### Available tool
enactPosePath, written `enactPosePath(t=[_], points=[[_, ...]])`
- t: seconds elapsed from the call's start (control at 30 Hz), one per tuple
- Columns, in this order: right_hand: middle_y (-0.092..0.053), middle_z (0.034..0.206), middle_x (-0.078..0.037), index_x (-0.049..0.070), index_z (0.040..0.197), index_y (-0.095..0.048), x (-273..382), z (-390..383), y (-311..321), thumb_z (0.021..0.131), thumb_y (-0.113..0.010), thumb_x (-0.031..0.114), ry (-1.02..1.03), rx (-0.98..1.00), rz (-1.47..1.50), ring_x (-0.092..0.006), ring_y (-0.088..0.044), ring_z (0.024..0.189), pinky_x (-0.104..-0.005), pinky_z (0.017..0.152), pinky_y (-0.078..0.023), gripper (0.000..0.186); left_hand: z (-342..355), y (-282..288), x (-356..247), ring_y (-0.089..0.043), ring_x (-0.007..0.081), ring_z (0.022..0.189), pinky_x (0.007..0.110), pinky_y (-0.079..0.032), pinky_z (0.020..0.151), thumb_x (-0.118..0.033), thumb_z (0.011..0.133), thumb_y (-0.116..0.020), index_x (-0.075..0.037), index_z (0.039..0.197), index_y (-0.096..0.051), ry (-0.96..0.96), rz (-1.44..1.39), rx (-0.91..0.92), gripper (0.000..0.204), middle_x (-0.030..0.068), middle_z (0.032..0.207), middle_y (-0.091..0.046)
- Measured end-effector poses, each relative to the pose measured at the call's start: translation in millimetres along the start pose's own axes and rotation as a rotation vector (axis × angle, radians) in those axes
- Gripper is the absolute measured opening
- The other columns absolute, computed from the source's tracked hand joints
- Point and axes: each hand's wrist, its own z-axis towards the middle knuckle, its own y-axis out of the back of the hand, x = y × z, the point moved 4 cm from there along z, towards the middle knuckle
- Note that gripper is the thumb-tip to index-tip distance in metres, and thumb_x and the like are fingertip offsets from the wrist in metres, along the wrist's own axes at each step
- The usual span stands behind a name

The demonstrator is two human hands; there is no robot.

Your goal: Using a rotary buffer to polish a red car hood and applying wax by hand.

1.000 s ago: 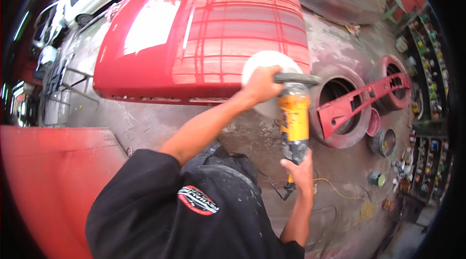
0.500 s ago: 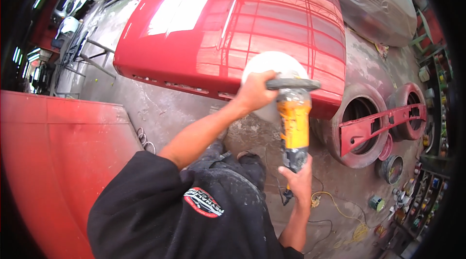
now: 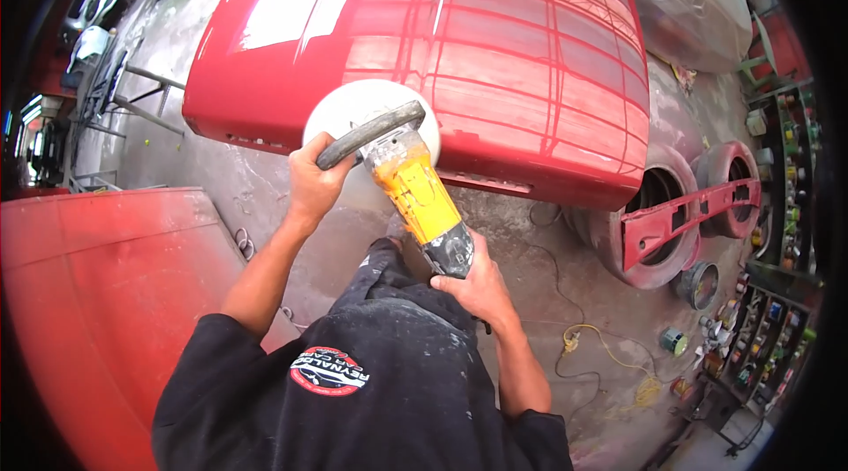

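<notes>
A yellow and black power polisher (image 3: 415,197) with a round white pad (image 3: 331,113) is in both my hands. My left hand (image 3: 315,179) is wrapped round one end of its curved black front handle. Farther back, my right hand (image 3: 477,285) grips the black rear body, thumb along the side. The pad lies over the near edge of a glossy red car hood (image 3: 530,117), with part of the pad reaching past that edge. Roof beams and bright windows reflect in the paint.
A dull red panel (image 3: 106,268) stands at the left. On the right, a red strip-shaped part (image 3: 689,219) rests across two tires (image 3: 609,246). A yellow cord (image 3: 609,360) trails over the floor near shelves of cans (image 3: 786,197). A covered car (image 3: 698,11) stands behind.
The polisher has moved left along the hood's near edge and turned so its rear points down to the right. Both hands went with it, keeping their grip.
</notes>
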Motion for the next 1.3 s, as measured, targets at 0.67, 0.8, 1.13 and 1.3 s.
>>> enactPosePath(t=[0.67, 0.8, 1.13, 1.3], points=[[-0.062, 0.097, -0.003, 0.005, 0.133, -0.048, -51, -80, 92, 0.074, -0.083, 0.001, -0.143, -0.511, 0.44, -0.0114, -0.059, 0.071, -0.0273, 0.06, -0.05, 0.069, 48, -230, -133, -0.072, 0.0421, 0.081, 0.049, -0.058, 0.075, -0.016, 0.071, -0.072, -0.004, 0.091, -0.073, -0.303, -0.094, 0.471, 0.023, 0.0233, 0.08, -0.071], [-0.061, 0.097, -0.006, 0.005, 0.13, -0.048, -52, -91, 103, 0.078, -0.079, 0.001, -0.146, -0.58, 0.426, -0.0152, -0.06, 0.067, -0.0293, 0.059, -0.053, 0.062, 42, -255, -154, -0.071, 0.0431, 0.082, 0.05, -0.057, 0.076, -0.016, 0.07, -0.072, -0.006, 0.086, -0.071, -0.305, -0.118, 0.523, 0.02, 0.0219, 0.078, -0.071], [-0.063, 0.113, -0.005, 0.003, 0.136, -0.047, -6, -59, 54, 0.072, -0.091, 0.008, -0.109, -0.371, 0.261, -0.0152, -0.062, 0.099, -0.0316, 0.091, -0.051, 0.077, 49, -133, -83, -0.071, 0.0417, 0.08, 0.046, -0.054, 0.068, -0.01, 0.074, -0.072, -0.001, 0.089, -0.067, -0.215, -0.14, 0.328, 0.018, 0.0237, 0.081, -0.068], [-0.067, 0.119, -0.011, -0.001, 0.143, -0.041, 22, -48, 24, 0.072, -0.094, 0.012, -0.083, -0.175, 0.085, -0.0197, -0.064, 0.105, -0.0346, 0.097, -0.051, 0.089, 29, -45, -53, -0.067, 0.0349, 0.067, 0.042, -0.051, 0.061, -0.006, 0.076, -0.074, 0.0, 0.081, -0.064, -0.102, -0.107, 0.205, 0.013, 0.0203, 0.071, -0.064]])
